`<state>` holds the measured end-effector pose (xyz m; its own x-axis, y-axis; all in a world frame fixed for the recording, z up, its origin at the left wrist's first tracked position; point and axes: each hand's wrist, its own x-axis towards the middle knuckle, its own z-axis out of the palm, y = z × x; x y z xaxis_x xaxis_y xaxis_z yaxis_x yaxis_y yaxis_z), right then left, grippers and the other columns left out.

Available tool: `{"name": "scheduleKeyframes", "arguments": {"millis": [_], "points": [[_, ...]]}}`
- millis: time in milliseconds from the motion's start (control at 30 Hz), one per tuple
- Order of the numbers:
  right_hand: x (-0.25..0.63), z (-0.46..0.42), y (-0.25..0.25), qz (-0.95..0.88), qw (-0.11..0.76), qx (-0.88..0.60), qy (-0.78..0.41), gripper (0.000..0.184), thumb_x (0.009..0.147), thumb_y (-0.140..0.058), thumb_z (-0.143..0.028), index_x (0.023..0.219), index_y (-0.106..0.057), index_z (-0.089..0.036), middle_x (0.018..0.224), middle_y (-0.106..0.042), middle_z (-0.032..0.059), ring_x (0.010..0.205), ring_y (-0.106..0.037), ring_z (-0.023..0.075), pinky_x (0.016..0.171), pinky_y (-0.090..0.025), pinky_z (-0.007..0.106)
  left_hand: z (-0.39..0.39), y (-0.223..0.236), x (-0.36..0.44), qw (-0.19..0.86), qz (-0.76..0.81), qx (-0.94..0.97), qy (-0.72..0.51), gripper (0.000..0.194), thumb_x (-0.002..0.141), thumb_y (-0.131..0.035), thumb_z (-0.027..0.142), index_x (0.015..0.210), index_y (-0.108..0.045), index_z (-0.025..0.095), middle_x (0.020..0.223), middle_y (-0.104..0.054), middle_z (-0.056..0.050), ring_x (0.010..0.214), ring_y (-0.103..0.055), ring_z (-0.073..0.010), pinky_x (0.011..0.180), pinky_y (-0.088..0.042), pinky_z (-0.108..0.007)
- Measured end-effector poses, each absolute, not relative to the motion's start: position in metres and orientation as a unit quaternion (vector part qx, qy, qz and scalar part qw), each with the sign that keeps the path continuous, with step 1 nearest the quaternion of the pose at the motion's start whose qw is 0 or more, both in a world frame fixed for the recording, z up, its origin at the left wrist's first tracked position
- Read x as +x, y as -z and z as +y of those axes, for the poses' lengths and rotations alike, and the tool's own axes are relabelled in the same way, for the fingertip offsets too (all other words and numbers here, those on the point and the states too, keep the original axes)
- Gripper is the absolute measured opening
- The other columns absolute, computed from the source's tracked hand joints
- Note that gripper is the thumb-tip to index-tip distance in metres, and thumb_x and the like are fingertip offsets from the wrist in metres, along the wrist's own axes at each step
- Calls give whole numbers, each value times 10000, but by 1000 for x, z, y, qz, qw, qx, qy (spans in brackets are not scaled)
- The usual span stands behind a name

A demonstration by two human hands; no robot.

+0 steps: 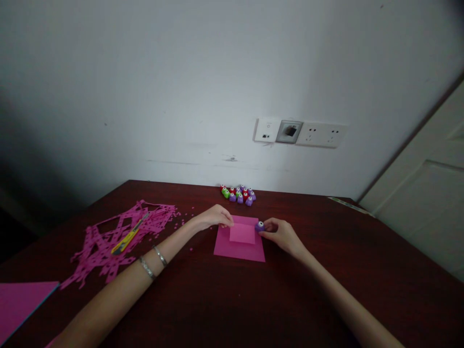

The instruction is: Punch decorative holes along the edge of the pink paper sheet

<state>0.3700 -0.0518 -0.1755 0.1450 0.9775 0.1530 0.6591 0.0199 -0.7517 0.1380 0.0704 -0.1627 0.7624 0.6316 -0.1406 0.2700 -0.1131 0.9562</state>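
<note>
Scraps (97, 246): heaped on the bench (232, 299), under the cutter (130, 234).
Left hand (216, 217): fingers pinch the small sheet (242, 234).
Small sheet: above or on the big sheet (239, 253), cannot tell which.
Punches (239, 194): clustered beyond both sheets, by the wall (181, 96).
Right hand (282, 234): fingers grip a purple punch (259, 226).

"What sort of place is this?"
"A room indoors, probably in a home: a dark reddish wooden desk (290, 285) stands against a plain white wall (174, 87)."
"Anything else showing that?"
"White wall sockets (322, 134) above the desk, and a pale panelled door (431, 183) to the right of it."
</note>
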Motion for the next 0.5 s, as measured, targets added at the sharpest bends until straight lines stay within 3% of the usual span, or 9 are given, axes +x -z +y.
{"name": "scheduleKeyframes", "arguments": {"millis": [500], "points": [[375,-52,171,-615,372,-663,-209,190,614,-685,-301,759,-644,-185,730,-671,28,708,-609,167,654,-466,253,70,162,138,586,312,733,-150,104,581,-684,184,664,-682,121,534,-598,-14,518,-494,-88,532,-362,-239]]}}
